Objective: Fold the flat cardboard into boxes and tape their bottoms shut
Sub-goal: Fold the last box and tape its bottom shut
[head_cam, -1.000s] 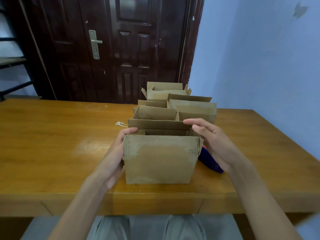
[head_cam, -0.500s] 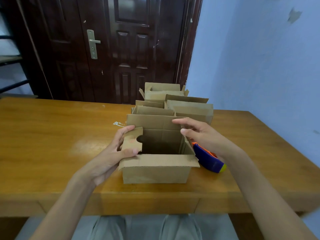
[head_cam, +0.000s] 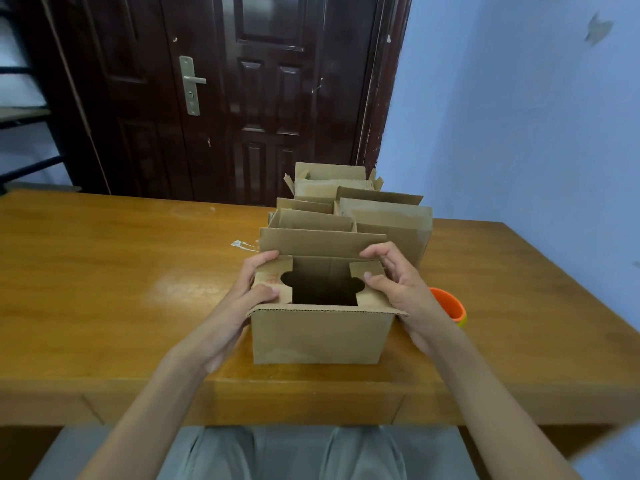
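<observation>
Behind our wooden table (head_cam: 104, 271) stands a dark door (head_cam: 242, 98); our cardboard box (head_cam: 320, 332) sits at six o'clock near the table's edge; our left hand (head_cam: 239, 303) pinches its left flap (head_cam: 273, 284), our right hand (head_cam: 401, 289) pinches its right flap (head_cam: 369, 273); folded boxes (head_cam: 363, 209) crowd twelve o'clock; an orange tape dispenser (head_cam: 448, 306) peeks at three.

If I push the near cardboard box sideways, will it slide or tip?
The near cardboard box probably slides: it sits flat and squat on the glossy table. Likely light, since it looks empty. Its walls may flex; the flaps are untaped.
</observation>
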